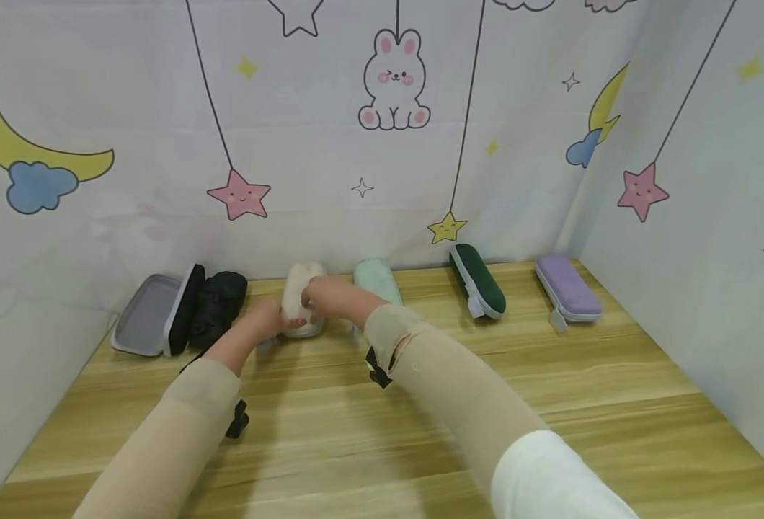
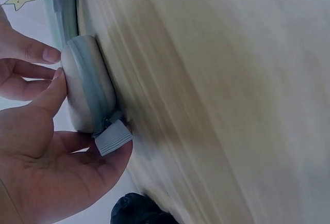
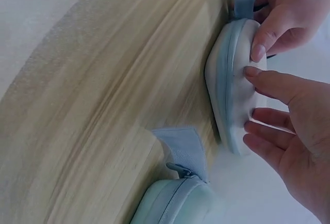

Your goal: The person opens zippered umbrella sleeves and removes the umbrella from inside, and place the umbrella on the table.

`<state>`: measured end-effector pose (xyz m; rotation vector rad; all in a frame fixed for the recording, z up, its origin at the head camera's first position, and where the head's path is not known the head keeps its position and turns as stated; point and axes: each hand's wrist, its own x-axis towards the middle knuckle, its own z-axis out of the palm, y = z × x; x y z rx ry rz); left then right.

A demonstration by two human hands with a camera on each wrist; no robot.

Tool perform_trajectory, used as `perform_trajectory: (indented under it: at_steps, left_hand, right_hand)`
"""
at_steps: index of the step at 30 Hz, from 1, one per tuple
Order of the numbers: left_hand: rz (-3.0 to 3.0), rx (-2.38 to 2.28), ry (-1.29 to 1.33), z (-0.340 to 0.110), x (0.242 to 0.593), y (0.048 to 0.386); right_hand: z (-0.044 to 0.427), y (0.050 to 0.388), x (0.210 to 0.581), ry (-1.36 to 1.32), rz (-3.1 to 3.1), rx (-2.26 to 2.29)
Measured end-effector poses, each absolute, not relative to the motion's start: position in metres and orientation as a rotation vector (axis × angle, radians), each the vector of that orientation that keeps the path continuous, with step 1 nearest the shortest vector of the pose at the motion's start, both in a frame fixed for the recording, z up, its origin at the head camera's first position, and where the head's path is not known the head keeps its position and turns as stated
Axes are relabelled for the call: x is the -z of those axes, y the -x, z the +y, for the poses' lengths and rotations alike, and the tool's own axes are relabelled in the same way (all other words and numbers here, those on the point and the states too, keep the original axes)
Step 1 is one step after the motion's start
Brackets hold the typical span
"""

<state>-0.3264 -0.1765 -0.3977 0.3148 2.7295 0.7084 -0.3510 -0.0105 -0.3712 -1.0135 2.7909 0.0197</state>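
Observation:
A cream zip case lies between both hands near the table's back edge. My left hand grips its near end; in the left wrist view the thumb of that hand presses the top of the case, and its fingers curl round the end beside the grey pull tab. My right hand rests thumb and fingertips, spread apart, on the upper face. The right wrist view shows the light blue zip band closed along the side, with both thumbs close together.
Left of the hands stand an opened case with a grey interior and a black case. A mint case lies just right of the cream one; dark green and purple cases lie farther right. A printed curtain hangs behind.

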Motion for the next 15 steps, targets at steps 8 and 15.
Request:
perform_trajectory:
  at_steps: [8, 15]
  left_hand:
    - [2.711, -0.666, -0.332, -0.182, 0.394, 0.313]
    - [2.72, -0.581, -0.392, -0.187, 0.393, 0.3]
  right_hand:
    - [-0.014, 0.336, 0.368, 1.058, 2.788, -0.091]
    - [-0.016, 0.32, 0.367, 1.088, 2.792, -0.209]
